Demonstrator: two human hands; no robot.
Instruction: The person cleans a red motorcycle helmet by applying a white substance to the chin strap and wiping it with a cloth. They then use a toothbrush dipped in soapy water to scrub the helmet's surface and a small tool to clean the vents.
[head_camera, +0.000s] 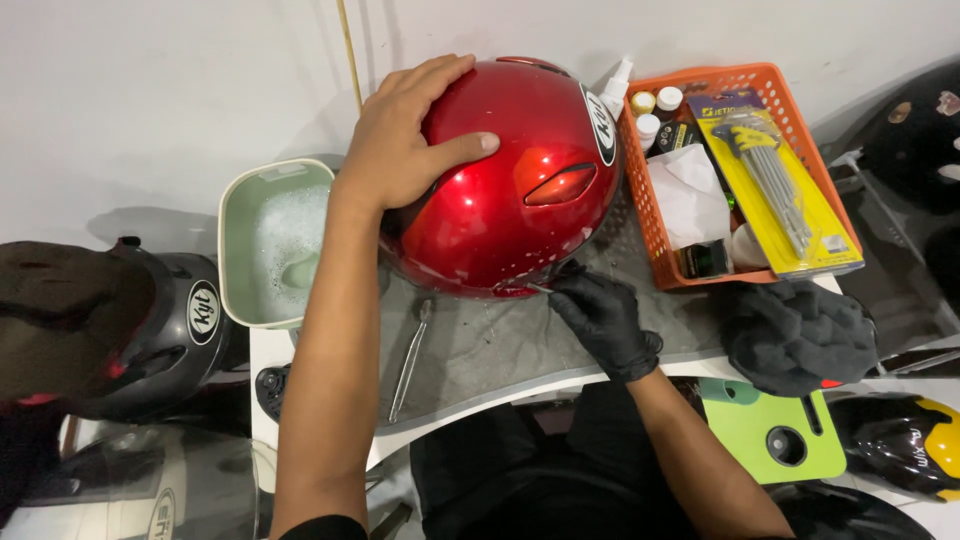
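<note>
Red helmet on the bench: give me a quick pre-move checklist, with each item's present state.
1. Left hand flat on the red helmet, steadying it: ok.
2. Gloved right hand holds a thin tool at the helmet's lower rim: ok.
3. Tool tip seated where intended: cannot tell, too small.
4. Helmet resting on the grey mat, not overhanging: ok.
5. Spare metal tool lies on the mat apart from both hands: ok.
6. Basin of soapy water stands close beside the left forearm, a spill risk: not ok.
</note>
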